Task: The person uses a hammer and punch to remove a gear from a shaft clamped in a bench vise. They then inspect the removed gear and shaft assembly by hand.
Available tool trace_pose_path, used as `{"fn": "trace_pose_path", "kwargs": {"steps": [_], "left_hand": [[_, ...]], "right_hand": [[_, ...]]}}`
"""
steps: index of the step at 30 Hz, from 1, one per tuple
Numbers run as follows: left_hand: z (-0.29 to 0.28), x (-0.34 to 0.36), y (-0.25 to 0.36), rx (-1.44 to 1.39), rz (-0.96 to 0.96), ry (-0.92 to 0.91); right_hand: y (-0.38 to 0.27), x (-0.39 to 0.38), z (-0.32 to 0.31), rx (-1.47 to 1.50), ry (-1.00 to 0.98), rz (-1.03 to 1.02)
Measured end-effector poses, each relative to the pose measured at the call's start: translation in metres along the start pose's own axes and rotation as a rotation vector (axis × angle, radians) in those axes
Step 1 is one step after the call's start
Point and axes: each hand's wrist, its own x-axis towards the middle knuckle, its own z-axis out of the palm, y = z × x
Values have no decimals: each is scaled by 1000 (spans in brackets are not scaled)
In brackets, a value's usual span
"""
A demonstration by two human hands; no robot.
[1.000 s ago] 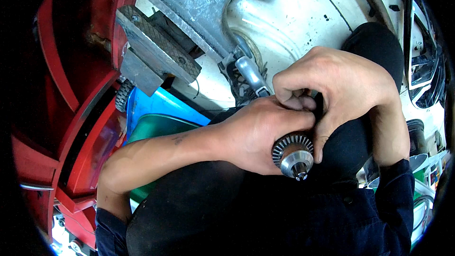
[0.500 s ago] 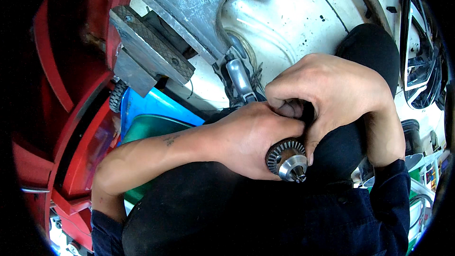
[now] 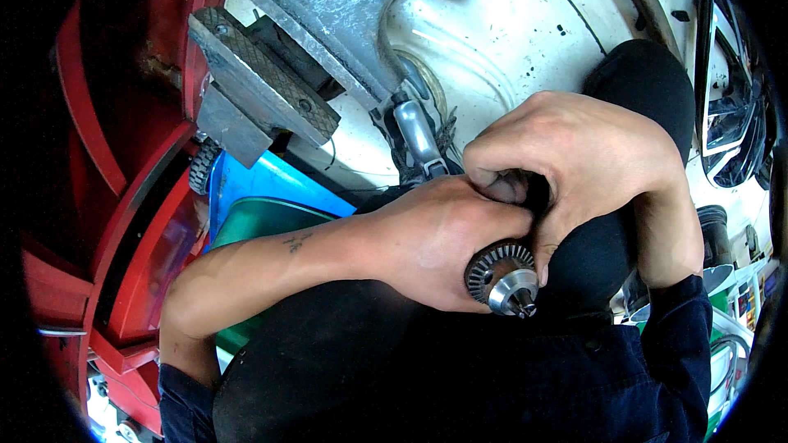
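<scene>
A drill chuck [image 3: 502,277] with a toothed collar and silver jaws sticks out of my left hand [image 3: 443,238], its nose tilted toward me and to the right. My left fingers are wrapped around its back end, so whatever lies behind the collar is hidden. Above and to the right, my right hand [image 3: 574,156] curls over the left one. Its fingers bend inward against my left hand, and its thumb points down beside the chuck. Whether those right fingers grip anything is hidden in the dark gap between the hands.
Beyond my hands, a grey bench vise [image 3: 328,8] with cross-hatched jaws [image 3: 263,74] stands at the upper left. A silver air tool [image 3: 417,130] lies near it. Red metalwork [image 3: 107,279], a blue bin [image 3: 263,184] and a green container [image 3: 271,217] are to my left.
The chuck and both hands have shifted very slightly to the right. My grip looks the same.
</scene>
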Motion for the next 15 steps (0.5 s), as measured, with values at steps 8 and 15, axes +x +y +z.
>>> {"fn": "trace_pose_path", "kwargs": {"steps": [8, 15], "left_hand": [[0, -1, -1, -3, -1, -19], [0, -1, -1, -28, -39, -48]], "right_hand": [[0, 1, 0, 2, -10, 10], [1, 0, 1, -5, -2, -15]]}}
